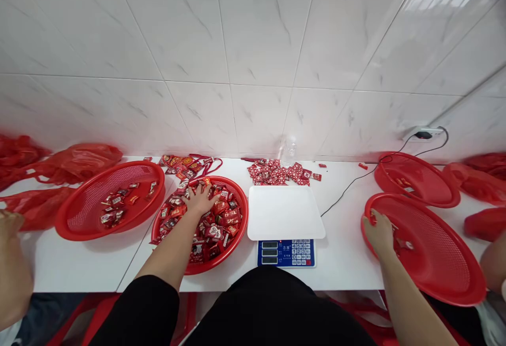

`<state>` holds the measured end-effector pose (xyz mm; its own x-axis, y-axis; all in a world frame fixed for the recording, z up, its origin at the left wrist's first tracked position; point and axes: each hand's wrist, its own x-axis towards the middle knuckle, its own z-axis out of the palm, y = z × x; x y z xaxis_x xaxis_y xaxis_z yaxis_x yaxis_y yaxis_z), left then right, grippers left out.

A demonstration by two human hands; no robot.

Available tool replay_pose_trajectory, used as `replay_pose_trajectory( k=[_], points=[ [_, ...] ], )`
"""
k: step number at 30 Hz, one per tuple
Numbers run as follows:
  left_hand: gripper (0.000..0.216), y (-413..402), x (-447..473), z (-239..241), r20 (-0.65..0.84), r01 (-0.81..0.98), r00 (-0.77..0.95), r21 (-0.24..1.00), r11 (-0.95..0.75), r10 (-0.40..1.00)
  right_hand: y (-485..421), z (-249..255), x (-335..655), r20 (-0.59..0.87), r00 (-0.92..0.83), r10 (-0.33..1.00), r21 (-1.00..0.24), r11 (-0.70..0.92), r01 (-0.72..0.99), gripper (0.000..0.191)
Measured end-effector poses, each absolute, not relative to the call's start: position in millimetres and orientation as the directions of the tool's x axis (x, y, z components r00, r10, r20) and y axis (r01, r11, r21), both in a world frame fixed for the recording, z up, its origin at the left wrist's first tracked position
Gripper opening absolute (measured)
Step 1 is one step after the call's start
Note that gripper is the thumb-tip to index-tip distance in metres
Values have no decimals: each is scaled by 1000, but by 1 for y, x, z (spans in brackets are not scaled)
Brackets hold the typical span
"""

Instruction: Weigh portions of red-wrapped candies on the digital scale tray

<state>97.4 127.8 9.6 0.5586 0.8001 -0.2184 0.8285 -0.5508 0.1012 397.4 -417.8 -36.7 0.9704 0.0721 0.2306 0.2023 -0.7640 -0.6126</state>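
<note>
My left hand lies over a round red basket full of small red-wrapped candies. Its fingers are spread across the wrappers, with nothing visibly gripped. Off to the right, my right hand has its fingers bent over the left rim of a tilted red basket. A few wrapped pieces lie inside it, near that hand. Between my hands stands a digital scale with a bare white pan.
At left is another red basket with several candies; a further one stands back right. Small red packets and a clear plastic item sit by the wall. A black cable reaches a socket. Other people's arms show at both edges.
</note>
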Motion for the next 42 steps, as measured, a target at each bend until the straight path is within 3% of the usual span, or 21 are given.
replay_pose_trajectory(
  k=[7, 10, 14, 18, 21, 26, 30, 34, 37, 40, 42],
  points=[
    [45, 53, 82, -2, -180, 544, 832, 79, -835, 525, -330, -39, 332, 111, 955, 275, -772, -581, 258, 54],
    [47, 27, 74, -8, -211, 472, 872, 125, -873, 441, -297, -39, 301, 103, 900, 424, -806, -495, 326, 46],
    [53, 22, 70, -11, -186, 522, 846, 102, -847, 499, -268, -31, 274, 96, 797, 596, -800, -431, 418, 39],
    [65, 37, 75, -10, -196, 582, 799, 17, -813, 568, -257, -21, 262, 64, 765, 640, -828, -394, 399, 36],
    [54, 39, 78, -12, -248, 557, 810, 40, -829, 532, -256, -17, 258, 23, 754, 656, -833, -405, 378, 35],
    [50, 32, 76, -13, -250, 489, 864, 200, -849, 438, -261, -13, 258, -9, 745, 667, -819, -432, 377, 35],
    [44, 44, 78, 9, -174, 616, 783, 349, -706, 597, -270, -11, 262, -10, 762, 647, -814, -448, 370, 33],
    [42, 39, 99, 38, -164, 619, 683, 647, -445, 711, -275, -13, 264, -20, 776, 630, -807, -468, 359, 33],
    [46, 8, 124, 43, -219, 478, 753, 830, -287, 620, -273, -13, 264, -19, 769, 638, -811, -460, 361, 33],
    [58, -25, 148, 35, -274, 405, 827, 896, -183, 491, -270, -12, 264, -9, 755, 655, -822, -435, 368, 33],
    [62, -32, 159, 27, -235, 363, 858, 906, -216, 456, -270, -11, 265, -3, 751, 660, -826, -425, 371, 33]
  ],
)
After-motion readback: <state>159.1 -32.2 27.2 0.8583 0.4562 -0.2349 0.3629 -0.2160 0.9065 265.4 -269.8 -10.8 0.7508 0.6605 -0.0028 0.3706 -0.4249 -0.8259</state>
